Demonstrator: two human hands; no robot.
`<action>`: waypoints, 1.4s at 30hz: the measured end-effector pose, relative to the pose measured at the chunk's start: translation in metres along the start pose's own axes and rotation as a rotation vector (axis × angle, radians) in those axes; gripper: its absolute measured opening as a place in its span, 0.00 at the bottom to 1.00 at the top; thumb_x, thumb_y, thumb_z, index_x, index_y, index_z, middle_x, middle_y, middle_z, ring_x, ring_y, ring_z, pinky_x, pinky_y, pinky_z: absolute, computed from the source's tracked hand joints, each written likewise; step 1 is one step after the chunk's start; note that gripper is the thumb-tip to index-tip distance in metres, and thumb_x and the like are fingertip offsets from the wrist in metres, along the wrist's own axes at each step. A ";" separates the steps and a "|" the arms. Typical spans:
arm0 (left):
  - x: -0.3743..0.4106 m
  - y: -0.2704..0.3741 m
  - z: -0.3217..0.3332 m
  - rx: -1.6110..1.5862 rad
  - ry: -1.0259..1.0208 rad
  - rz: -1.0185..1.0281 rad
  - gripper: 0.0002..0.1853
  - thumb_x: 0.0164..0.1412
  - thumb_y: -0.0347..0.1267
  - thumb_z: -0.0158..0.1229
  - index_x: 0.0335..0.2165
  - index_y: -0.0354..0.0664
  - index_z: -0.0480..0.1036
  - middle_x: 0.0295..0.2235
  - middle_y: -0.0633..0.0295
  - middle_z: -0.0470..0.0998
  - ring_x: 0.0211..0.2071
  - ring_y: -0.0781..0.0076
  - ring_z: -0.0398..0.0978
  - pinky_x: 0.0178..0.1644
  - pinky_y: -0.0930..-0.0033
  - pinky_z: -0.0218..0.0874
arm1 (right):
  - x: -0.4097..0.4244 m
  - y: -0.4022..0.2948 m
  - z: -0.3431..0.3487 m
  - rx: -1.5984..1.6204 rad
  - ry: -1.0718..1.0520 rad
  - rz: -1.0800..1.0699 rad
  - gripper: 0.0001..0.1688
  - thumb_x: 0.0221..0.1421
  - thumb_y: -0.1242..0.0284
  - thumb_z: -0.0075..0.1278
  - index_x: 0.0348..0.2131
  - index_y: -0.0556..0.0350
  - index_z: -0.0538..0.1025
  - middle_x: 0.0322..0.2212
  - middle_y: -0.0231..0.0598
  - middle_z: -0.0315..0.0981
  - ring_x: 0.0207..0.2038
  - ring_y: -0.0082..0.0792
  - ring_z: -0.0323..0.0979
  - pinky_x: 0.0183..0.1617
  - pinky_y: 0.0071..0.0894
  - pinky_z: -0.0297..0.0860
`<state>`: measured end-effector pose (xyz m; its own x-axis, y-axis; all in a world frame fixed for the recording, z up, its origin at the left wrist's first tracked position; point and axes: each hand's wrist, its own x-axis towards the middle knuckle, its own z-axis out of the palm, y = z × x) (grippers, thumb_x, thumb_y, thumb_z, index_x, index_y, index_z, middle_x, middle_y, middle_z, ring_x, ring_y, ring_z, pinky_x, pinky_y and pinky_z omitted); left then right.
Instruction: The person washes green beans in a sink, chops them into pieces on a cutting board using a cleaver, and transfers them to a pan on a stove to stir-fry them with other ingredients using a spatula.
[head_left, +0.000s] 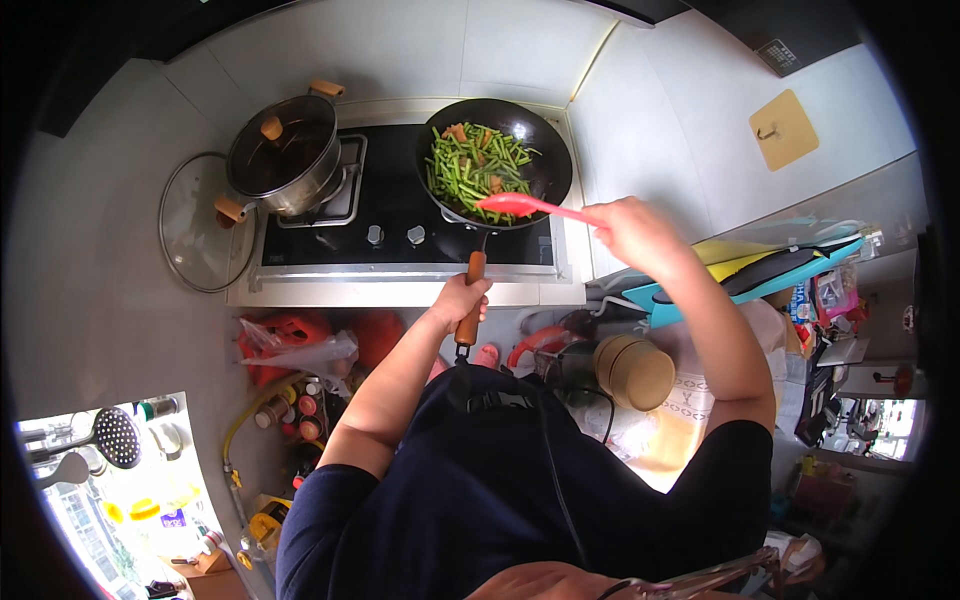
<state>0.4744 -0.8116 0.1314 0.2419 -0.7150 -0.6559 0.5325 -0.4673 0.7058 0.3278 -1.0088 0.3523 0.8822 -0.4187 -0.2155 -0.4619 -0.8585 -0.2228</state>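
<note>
My left hand (458, 303) grips the brown wooden handle (470, 319) of a dark wok (551, 161). The wok sits over the right burner of a black glass gas stove (330, 249). Inside it lie cut green bean pieces (469, 172) mixed with several light brown pieces that look like meat (456, 133). A red spatula (559, 210) is held in my right hand (634, 232), to the right of the wok. Its head is over the near side of the wok, at the edge of the beans; whether it touches them I cannot tell.
A steel pot with a glass lid (300, 180) stands on the left burner. Another glass lid (199, 247) leans left of the stove. Walls (652, 127) rise behind and to the right. Below the counter are a red plastic bag (281, 337), bottles (307, 409) and a yellow hose (232, 427).
</note>
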 end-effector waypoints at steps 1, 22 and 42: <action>0.000 0.000 0.001 0.003 -0.002 -0.001 0.14 0.59 0.33 0.55 0.37 0.34 0.63 0.21 0.63 0.67 0.18 0.76 0.66 0.21 0.72 0.63 | 0.006 -0.002 0.012 -0.027 -0.016 -0.028 0.15 0.49 0.77 0.49 0.39 0.52 0.77 0.28 0.49 0.75 0.33 0.50 0.73 0.38 0.45 0.69; 0.001 0.003 -0.007 0.026 -0.012 0.012 0.13 0.59 0.35 0.56 0.34 0.34 0.65 0.20 0.63 0.68 0.17 0.76 0.66 0.19 0.72 0.63 | 0.174 0.094 0.023 -0.086 0.154 0.376 0.14 0.50 0.74 0.50 0.39 0.49 0.78 0.33 0.47 0.77 0.37 0.46 0.75 0.43 0.42 0.70; -0.008 0.011 -0.010 0.052 -0.018 -0.029 0.13 0.58 0.36 0.55 0.35 0.37 0.66 0.20 0.65 0.68 0.18 0.78 0.66 0.19 0.73 0.63 | 0.128 0.064 -0.014 -0.507 0.153 -0.191 0.23 0.51 0.79 0.45 0.43 0.33 0.77 0.25 0.43 0.70 0.27 0.46 0.71 0.32 0.43 0.68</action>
<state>0.4869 -0.8056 0.1416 0.2119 -0.7096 -0.6720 0.4965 -0.5140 0.6995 0.4130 -1.1213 0.3241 0.9664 -0.2480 -0.0678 -0.2244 -0.9424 0.2482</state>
